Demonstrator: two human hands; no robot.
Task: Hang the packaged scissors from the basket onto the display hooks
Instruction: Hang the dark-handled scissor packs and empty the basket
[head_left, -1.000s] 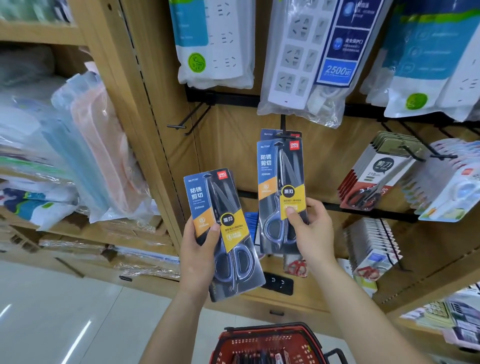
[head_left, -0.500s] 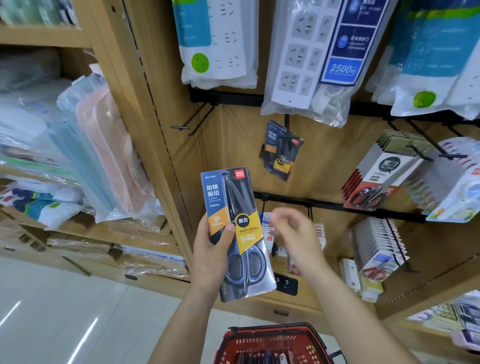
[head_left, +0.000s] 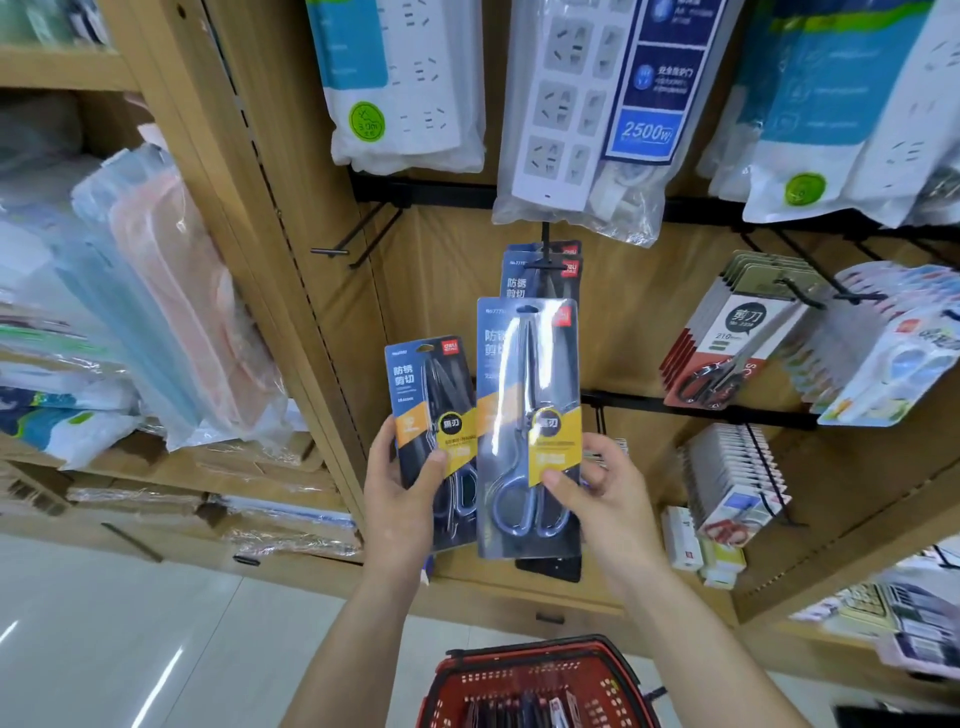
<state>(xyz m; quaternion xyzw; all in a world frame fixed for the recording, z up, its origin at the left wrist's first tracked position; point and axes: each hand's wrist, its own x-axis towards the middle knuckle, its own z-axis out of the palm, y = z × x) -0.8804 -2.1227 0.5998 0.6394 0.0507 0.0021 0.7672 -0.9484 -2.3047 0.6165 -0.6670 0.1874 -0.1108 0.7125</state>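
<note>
Left hand (head_left: 408, 501) fingers grip a small blue-and-orange carded scissors pack (head_left: 428, 400), frame centre. Right hand (head_left: 610, 501) fingers pinch a larger blue-and-orange blister scissors pack (head_left: 530, 395) below the black wire hook (head_left: 545, 236). Red plastic basket (head_left: 524, 657): bottom centre.

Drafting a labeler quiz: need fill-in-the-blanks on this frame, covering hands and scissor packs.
The left hand and right hand hold ____ scissors pack each.
The pack held higher is in the ____ hand.
The basket below is ____.
Hung packs sit directly ____ the higher pack.
Missing: one; right; red; above.
</note>
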